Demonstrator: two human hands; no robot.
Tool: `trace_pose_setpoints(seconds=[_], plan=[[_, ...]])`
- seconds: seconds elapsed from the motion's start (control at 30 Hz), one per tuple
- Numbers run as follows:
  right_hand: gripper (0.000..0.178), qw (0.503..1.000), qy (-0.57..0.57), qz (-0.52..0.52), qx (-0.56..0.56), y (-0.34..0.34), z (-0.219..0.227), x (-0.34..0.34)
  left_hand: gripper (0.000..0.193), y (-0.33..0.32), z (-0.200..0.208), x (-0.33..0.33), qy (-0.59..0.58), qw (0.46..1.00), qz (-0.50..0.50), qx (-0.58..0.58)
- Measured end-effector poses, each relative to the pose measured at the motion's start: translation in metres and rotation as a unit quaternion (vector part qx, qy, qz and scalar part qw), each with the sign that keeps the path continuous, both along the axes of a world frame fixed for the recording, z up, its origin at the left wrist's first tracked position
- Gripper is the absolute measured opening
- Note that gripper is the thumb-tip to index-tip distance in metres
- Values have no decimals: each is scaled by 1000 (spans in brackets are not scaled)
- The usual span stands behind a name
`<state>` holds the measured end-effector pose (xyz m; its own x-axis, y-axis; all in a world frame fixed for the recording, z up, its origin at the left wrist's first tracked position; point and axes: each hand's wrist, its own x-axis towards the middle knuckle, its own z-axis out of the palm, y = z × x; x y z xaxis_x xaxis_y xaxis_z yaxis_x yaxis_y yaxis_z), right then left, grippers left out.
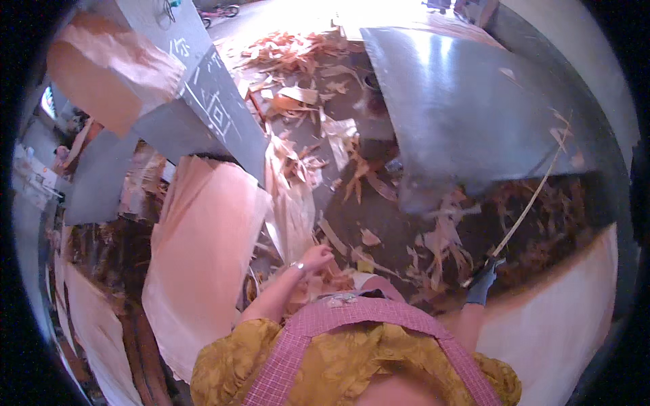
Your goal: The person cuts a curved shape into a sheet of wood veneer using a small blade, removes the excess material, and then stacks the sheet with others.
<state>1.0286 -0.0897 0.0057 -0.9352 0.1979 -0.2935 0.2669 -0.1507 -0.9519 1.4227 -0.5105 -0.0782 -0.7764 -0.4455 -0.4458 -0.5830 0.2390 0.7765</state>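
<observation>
My right hand [481,281], in a blue-grey glove, is closed around the lower end of a long thin stick [531,203]. A dark part shows at the grip. The stick slants up to the right, and its pale frayed tip lies over the grey metal table [460,101]. My bare left hand [317,258], with a band at the wrist, is curled in front of my body; anything inside it is hidden. Just beyond it hangs or lies a long pale wood veneer sheet [292,193].
Stacked veneer sheets [203,250] stand at my left, below a grey block [217,101] with a veneer sheet [112,71] on top. Torn veneer scraps [294,51] litter the floor. Another pale sheet [542,331] lies near right. A pink bicycle [220,12] stands far off.
</observation>
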Motion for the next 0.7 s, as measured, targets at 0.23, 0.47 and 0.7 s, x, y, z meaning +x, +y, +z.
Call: trace_pose_setpoints(seconds=[0.23, 0.47, 0.7], plan=[[40, 955, -49, 173, -234, -353, 25, -133, 36, -133, 26, 85, -154, 942, 273, 121], [37, 953, -55, 165, -250, -620, 8, -231, 29, -292, -16, 89, -288, 893, 287, 194], [37, 976, -84, 75, -184, -809, 54, -302, 30, -697, -24, -120, -141, 929, 342, 10]])
